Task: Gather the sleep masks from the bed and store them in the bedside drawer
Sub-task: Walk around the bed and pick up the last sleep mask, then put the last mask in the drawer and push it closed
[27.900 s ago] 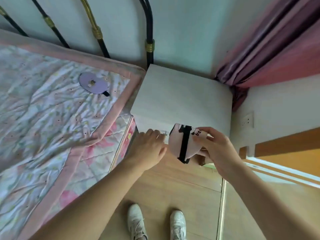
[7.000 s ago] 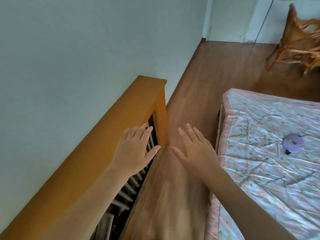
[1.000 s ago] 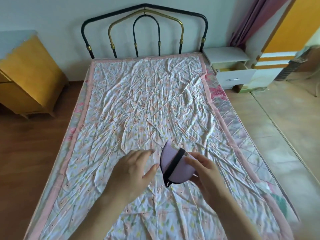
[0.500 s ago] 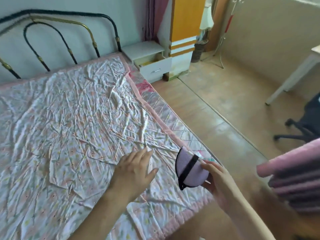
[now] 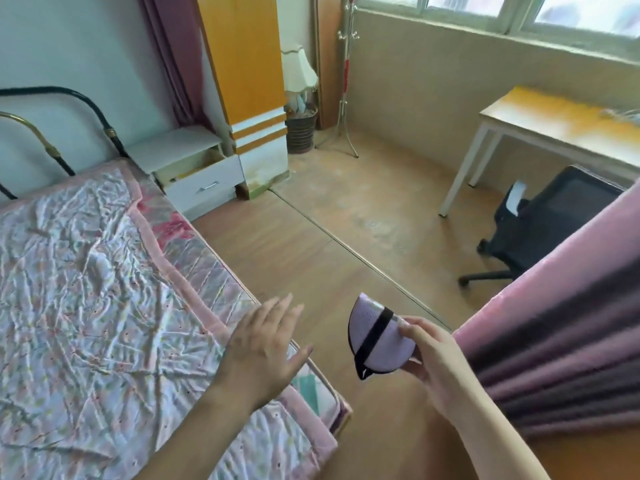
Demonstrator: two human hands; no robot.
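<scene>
Here, at the far corner by the headboard: white bedside table (image 5: 175,147), its top drawer (image 5: 204,180) pulled out, metal handle on the front. Inside of the drawer only partly visible, a yellowish strip along the opening; contents cannot be made out from this angle.

Right hand (image 5: 434,358) holds 1 sleep mask (image 5: 379,336), lilac, folded to a half-round, black strap running across it. Fingers (image 5: 410,332) curled round its right edge, thumb hidden behind the mask. Mask is in the air over the wooden floor (image 5: 311,258), just off the foot corner of the bed (image 5: 104,306), well apart from the drawer.

Left hand (image 5: 265,348) flat and spread, fingers straight, holding nothing, over the pink edge of the bed. Whether it touches the cover cannot be told.

Bed cover crumpled, pale floral print, pink border. Black and brass headboard rails (image 5: 59,129) at far left.

Beyond the bedside table: orange and white cabinet (image 5: 247,81), a lamp (image 5: 299,72) with a pale shade above a dark ribbed bin (image 5: 300,131), a metal coat stand (image 5: 346,81). Right side: desk surface (image 5: 554,116) with white legs, black office chair (image 5: 540,226) just beside it, pink curtain (image 5: 571,334) close to the right arm.

No readable writing or labels on the mask, drawer or furniture.
</scene>
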